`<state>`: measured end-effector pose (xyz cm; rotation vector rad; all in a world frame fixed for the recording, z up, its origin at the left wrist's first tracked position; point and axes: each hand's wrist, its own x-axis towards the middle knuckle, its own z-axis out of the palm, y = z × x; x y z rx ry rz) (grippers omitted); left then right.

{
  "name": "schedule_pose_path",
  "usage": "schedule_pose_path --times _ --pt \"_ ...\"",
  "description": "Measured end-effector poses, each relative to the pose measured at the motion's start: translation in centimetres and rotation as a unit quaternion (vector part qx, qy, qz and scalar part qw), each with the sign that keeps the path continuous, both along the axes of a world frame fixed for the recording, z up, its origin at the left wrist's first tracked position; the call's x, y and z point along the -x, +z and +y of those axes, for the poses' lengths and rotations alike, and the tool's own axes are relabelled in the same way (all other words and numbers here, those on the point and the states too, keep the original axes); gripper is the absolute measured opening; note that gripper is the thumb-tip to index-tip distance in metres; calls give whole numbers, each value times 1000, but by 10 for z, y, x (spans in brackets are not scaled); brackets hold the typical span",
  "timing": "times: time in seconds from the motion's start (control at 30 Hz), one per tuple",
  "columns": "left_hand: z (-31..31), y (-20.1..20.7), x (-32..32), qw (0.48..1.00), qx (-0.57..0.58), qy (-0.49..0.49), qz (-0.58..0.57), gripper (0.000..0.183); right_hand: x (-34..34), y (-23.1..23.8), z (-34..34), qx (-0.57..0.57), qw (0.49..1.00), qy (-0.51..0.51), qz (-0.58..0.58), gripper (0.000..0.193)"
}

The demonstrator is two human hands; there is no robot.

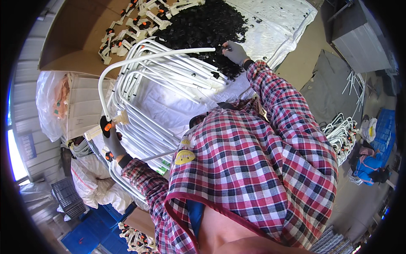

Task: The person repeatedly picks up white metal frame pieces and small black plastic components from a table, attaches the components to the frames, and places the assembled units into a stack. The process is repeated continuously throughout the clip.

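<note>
I have the white bent tube (169, 53) raised over a stack of white tubes (148, 110), its long straight run going left to right and its other leg bending down to the left hand (112, 142). What I judge matters most is the line between the tube's far tip and the right hand (237, 54): that tip points almost straight at my right fingers, just to their left, so the right hand is much the nearer one there. Those fingers look pinched together on a small black piece (219, 49) right by the tip; I cannot tell whether piece and tube touch. On the left, my fingers are closed around the black-and-orange clamp (106, 125) at the tube's lower end, close to a cream sleeve (122, 117), and take no part at the tip. A heap of black parts (207, 23) lies beyond the tip, partly on a white sheet (279, 25)
</note>
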<state>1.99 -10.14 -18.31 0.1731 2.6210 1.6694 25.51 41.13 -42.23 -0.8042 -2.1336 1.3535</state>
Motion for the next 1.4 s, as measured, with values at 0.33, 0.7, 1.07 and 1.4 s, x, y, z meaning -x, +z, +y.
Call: schedule_pose_path --times 0.33,0.7,1.07,1.4 --pt "46 37 -22 994 -8 -100 31 50 -57 49 1 40 994 60 78 23" --pt "41 46 -32 991 -52 -114 36 39 -84 118 -5 -127 990 63 -7 26" --pt "-11 28 -7 985 -92 -142 -39 23 -89 144 -5 -131 979 138 69 26" --pt "-52 38 -31 957 -168 -228 -66 34 -114 214 -42 127 907 402 -25 36"
